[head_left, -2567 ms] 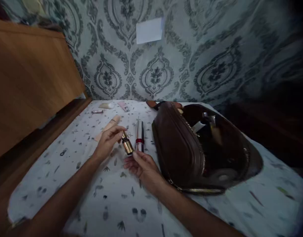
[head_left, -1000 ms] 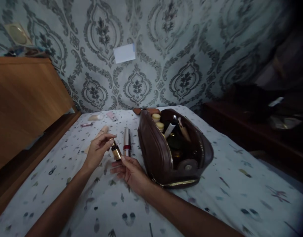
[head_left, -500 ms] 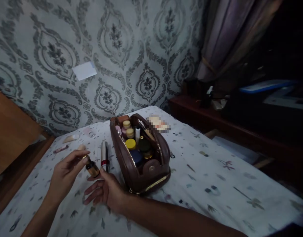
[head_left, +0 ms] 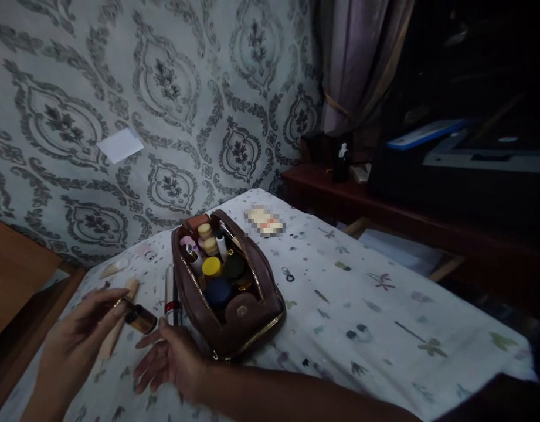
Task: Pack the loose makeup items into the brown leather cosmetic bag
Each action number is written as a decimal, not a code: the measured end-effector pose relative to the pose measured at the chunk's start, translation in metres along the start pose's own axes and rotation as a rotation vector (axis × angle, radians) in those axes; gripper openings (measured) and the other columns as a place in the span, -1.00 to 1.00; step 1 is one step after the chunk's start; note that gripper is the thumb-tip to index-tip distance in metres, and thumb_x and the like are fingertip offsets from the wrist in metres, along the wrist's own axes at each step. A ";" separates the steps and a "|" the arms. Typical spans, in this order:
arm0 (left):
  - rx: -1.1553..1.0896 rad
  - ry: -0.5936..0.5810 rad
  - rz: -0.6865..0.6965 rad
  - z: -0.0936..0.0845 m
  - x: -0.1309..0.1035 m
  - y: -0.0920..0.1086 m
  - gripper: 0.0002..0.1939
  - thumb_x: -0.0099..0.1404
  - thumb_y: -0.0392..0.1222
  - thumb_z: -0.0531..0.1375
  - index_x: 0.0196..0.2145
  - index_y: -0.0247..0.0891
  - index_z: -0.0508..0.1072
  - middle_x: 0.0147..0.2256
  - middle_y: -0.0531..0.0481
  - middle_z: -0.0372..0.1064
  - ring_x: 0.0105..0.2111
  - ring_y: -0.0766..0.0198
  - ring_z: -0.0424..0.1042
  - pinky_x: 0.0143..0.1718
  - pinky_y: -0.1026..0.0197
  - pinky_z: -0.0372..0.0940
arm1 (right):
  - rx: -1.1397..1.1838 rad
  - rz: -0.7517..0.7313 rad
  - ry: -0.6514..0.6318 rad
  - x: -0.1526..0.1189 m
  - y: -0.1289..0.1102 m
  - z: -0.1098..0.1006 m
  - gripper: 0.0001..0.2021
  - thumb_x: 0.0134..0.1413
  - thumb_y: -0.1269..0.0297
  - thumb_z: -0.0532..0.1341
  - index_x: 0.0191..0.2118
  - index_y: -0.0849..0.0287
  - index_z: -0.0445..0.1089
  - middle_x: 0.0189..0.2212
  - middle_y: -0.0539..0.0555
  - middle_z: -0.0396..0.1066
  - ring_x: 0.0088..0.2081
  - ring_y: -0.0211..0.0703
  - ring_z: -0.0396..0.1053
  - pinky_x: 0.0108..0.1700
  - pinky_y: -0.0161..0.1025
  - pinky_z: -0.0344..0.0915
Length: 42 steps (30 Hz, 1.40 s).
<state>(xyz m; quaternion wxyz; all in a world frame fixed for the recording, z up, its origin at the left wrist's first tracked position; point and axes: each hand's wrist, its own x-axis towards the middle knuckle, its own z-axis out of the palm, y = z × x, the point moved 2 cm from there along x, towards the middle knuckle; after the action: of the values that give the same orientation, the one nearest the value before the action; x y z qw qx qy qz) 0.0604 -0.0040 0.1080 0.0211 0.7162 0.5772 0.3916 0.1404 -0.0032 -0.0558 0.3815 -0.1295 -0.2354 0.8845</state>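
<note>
Closest to me is the right hand, low over the near part of the bed, its fingers parted and half curled, holding nothing that I can make out. The left hand is beside it, towards the bed's left edge, thumb and fingers pinched on the top of a small bottle. The right thumb comes close to the bottle's base; whether they touch, I cannot tell.

To do this holding well, I'd say keep that pinch firm, since so narrow a top could slip, and let the right fingers cup the base without hiding its side.

The bottle hangs above the bed, tilted: its long axis slants down from the left hand, the top pointing towards the left edge, the base towards the right hand. A beige tube lies just behind it, and a silver tube beside the open brown bag, which is packed with jars. Beyond the bag, a blurred-out item lies by the right edge, near the far right corner.
</note>
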 end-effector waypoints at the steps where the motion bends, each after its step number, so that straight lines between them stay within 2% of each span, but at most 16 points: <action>1: -0.052 0.025 -0.033 -0.002 0.002 0.003 -0.72 0.07 0.18 0.27 -0.33 0.02 0.58 -0.28 0.11 0.57 -0.28 0.06 0.54 -0.29 0.14 0.44 | -0.003 0.000 -0.005 0.001 0.000 0.000 -0.30 0.21 -0.33 -0.17 -0.24 0.28 0.36 -0.60 0.07 0.43 -0.64 -0.20 0.40 -0.58 -0.35 0.19; 4: -0.199 0.149 -0.107 -0.009 0.011 0.016 -0.76 0.09 0.06 0.32 -0.27 0.02 0.56 -0.29 0.11 0.52 -0.31 0.13 0.48 -0.26 0.14 0.38 | -0.024 0.037 -0.025 0.004 0.002 -0.002 -0.32 0.24 -0.29 -0.20 -0.26 0.26 0.35 -0.61 0.06 0.42 -0.64 -0.20 0.40 -0.58 -0.35 0.20; 7: -0.250 0.264 -0.097 -0.011 0.020 0.042 -0.73 0.11 0.02 0.33 -0.22 -0.04 0.55 -0.34 0.08 0.47 -0.37 0.20 0.42 -0.32 0.17 0.33 | -0.029 0.051 -0.039 0.006 0.004 -0.003 -0.35 0.28 -0.24 -0.21 -0.27 0.26 0.35 -0.60 0.06 0.43 -0.64 -0.21 0.40 -0.58 -0.35 0.20; 10: -0.320 0.277 -0.029 -0.003 0.029 0.075 -0.71 0.13 -0.04 0.33 -0.17 -0.10 0.54 -0.33 0.09 0.47 -0.37 0.28 0.41 -0.33 0.25 0.30 | -0.031 0.046 -0.045 0.007 0.005 -0.005 -0.37 0.30 -0.20 -0.19 -0.28 0.27 0.36 -0.58 0.07 0.44 -0.63 -0.21 0.42 -0.58 -0.36 0.20; 12: -0.328 0.203 0.034 0.006 0.036 0.094 -0.74 0.12 -0.06 0.34 -0.22 -0.15 0.55 -0.38 0.08 0.47 -0.41 0.31 0.41 -0.36 0.27 0.31 | -0.038 0.047 -0.057 0.007 0.007 -0.005 -0.37 0.28 -0.22 -0.17 -0.27 0.27 0.36 -0.57 0.08 0.45 -0.63 -0.20 0.42 -0.57 -0.35 0.21; 14: -0.320 0.061 0.112 0.016 0.044 0.108 -0.78 0.11 -0.08 0.34 -0.27 -0.16 0.55 -0.38 0.09 0.48 -0.40 0.31 0.42 -0.34 0.27 0.34 | -0.042 0.038 -0.069 0.006 0.007 -0.005 -0.36 0.26 -0.25 -0.14 -0.26 0.27 0.37 -0.57 0.09 0.46 -0.62 -0.20 0.42 -0.55 -0.34 0.22; 17: -0.274 -0.165 0.236 0.028 0.057 0.118 -0.80 0.13 -0.07 0.33 -0.29 -0.19 0.55 -0.35 0.07 0.51 -0.35 0.30 0.46 -0.29 0.29 0.36 | -0.051 0.027 -0.079 0.005 0.007 -0.005 -0.37 0.25 -0.25 -0.12 -0.26 0.27 0.37 -0.56 0.09 0.46 -0.61 -0.20 0.42 -0.53 -0.34 0.23; 19: -0.215 -0.266 0.302 0.032 0.067 0.120 -0.78 0.16 -0.05 0.32 -0.27 -0.21 0.55 -0.35 0.06 0.52 -0.35 0.31 0.45 -0.31 0.30 0.33 | -0.057 0.026 -0.078 0.004 0.007 -0.004 -0.39 0.26 -0.23 -0.11 -0.27 0.27 0.37 -0.56 0.07 0.45 -0.61 -0.21 0.42 -0.53 -0.34 0.24; 25: -0.143 -0.317 0.383 0.040 0.083 0.121 -0.75 0.20 -0.04 0.30 -0.23 -0.24 0.54 -0.36 0.04 0.51 -0.38 0.32 0.44 -0.33 0.32 0.30 | -0.064 0.023 -0.098 0.007 0.009 -0.004 -0.37 0.23 -0.27 -0.10 -0.26 0.26 0.36 -0.56 0.07 0.44 -0.61 -0.20 0.41 -0.53 -0.33 0.25; 31: 0.077 -0.532 0.473 0.053 0.088 0.107 -0.76 0.19 0.05 0.26 -0.33 -0.16 0.56 -0.41 0.04 0.51 -0.45 0.25 0.41 -0.45 0.30 0.18 | -0.083 0.050 -0.079 0.004 0.004 -0.001 -0.43 0.32 -0.14 -0.14 -0.28 0.28 0.37 -0.58 0.06 0.43 -0.63 -0.22 0.40 -0.56 -0.35 0.22; 34: 0.182 -0.621 0.501 0.058 0.093 0.100 -0.84 0.17 -0.03 0.26 -0.38 -0.14 0.54 -0.44 0.05 0.48 -0.52 0.27 0.34 -0.52 0.30 0.08 | -0.072 0.056 -0.086 0.002 0.002 0.000 -0.43 0.32 -0.13 -0.14 -0.28 0.28 0.37 -0.58 0.06 0.44 -0.62 -0.22 0.41 -0.56 -0.35 0.23; 37: 0.241 -0.670 0.534 0.063 0.098 0.101 -0.93 0.08 -0.16 0.31 -0.47 -0.15 0.49 -0.52 0.07 0.42 -0.58 0.29 0.27 -0.57 0.29 -0.03 | -0.075 0.072 -0.084 0.002 0.002 -0.001 -0.43 0.32 -0.13 -0.14 -0.28 0.27 0.37 -0.59 0.05 0.44 -0.62 -0.21 0.41 -0.55 -0.35 0.24; 42: 0.429 -0.789 0.599 0.070 0.104 0.113 -0.84 0.05 -0.25 0.26 -0.56 -0.18 0.32 -0.62 0.13 0.24 -0.61 0.34 0.13 -0.57 0.26 -0.09 | -0.081 0.069 -0.074 -0.001 0.000 0.000 -0.44 0.34 -0.10 -0.14 -0.28 0.28 0.38 -0.59 0.05 0.44 -0.63 -0.22 0.41 -0.56 -0.36 0.24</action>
<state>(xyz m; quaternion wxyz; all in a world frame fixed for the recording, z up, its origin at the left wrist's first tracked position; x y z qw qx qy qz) 0.1956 0.0758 0.1695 -0.0230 0.9304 0.3630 -0.0447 0.1410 -0.0036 -0.0555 0.3360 -0.1199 -0.2803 0.8911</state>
